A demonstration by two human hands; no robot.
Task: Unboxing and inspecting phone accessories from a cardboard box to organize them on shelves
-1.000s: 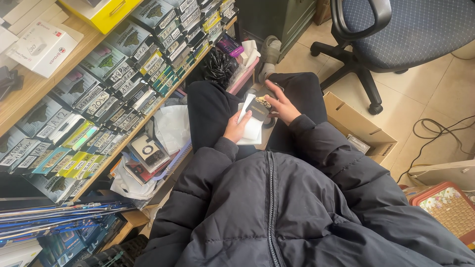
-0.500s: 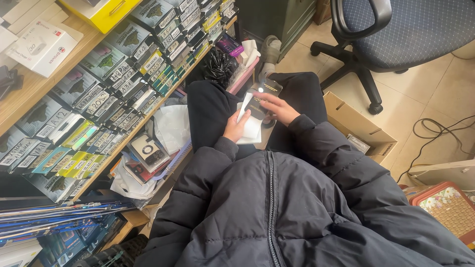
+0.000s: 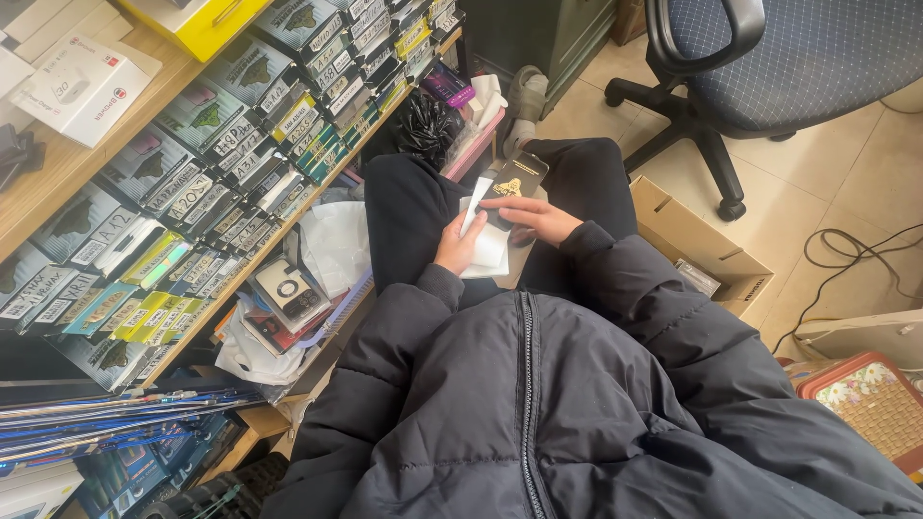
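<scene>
Left hand: fingers curled round a white sheet, pinching its upper edge upright over the lap.
Right hand: fingers spread flat along a slim black packet, thumb beneath, gripping it.
Change: a second ago the packet lay low between both hands; now it is lifted, its gold-marked face turned up and clear of the sheet.
Meaning: the two pieces look to be parting.
Nearby: cardboard box beside the right knee; shelf of boxed stock to the left.

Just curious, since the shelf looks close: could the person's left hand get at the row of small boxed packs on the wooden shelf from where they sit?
Probably yes. The left hand sits on that side, with nothing between it and the boxed packs, though it holds a white sheet.
</scene>
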